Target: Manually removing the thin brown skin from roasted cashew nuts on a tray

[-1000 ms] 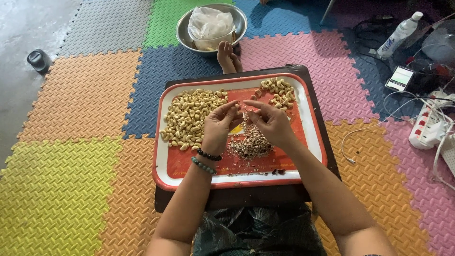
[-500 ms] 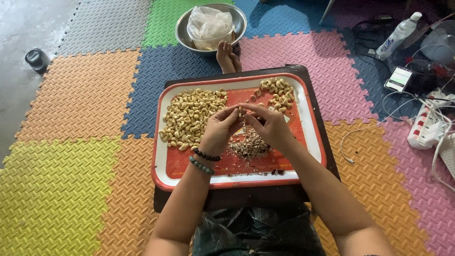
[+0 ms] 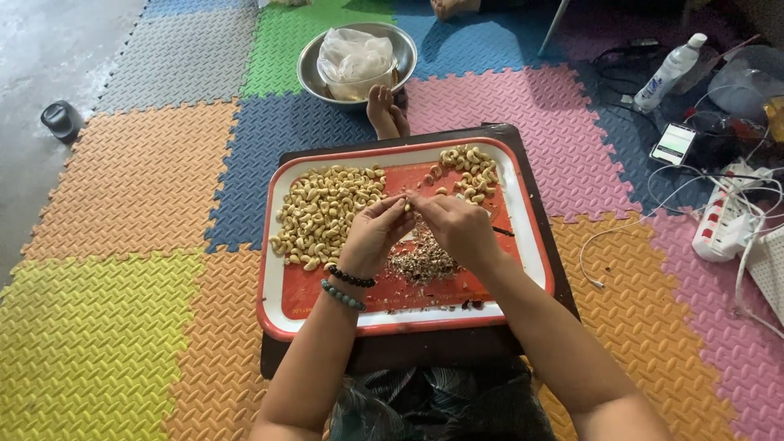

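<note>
Over the middle of a red tray with a white rim (image 3: 278,302), my left hand (image 3: 371,237) and my right hand (image 3: 457,229) meet fingertip to fingertip, pinching one cashew nut (image 3: 407,206) between them. A big heap of pale cashews (image 3: 322,211) lies on the tray's left half. A smaller heap of cashews (image 3: 469,170) sits at its far right. Directly below my hands is a mound of brown skins (image 3: 420,260). My left wrist wears two bead bracelets.
The tray rests on a dark low table (image 3: 425,347) over coloured foam floor mats. A steel bowl with a plastic bag (image 3: 357,55) stands beyond, with my foot (image 3: 384,110) near it. A bottle (image 3: 668,73), a phone (image 3: 673,143), a power strip (image 3: 719,229) and cables lie right.
My two hands have come closer together, fingertips now joined on the nut. The camera view has shifted slightly, so everything sits a little lower in the frame.
</note>
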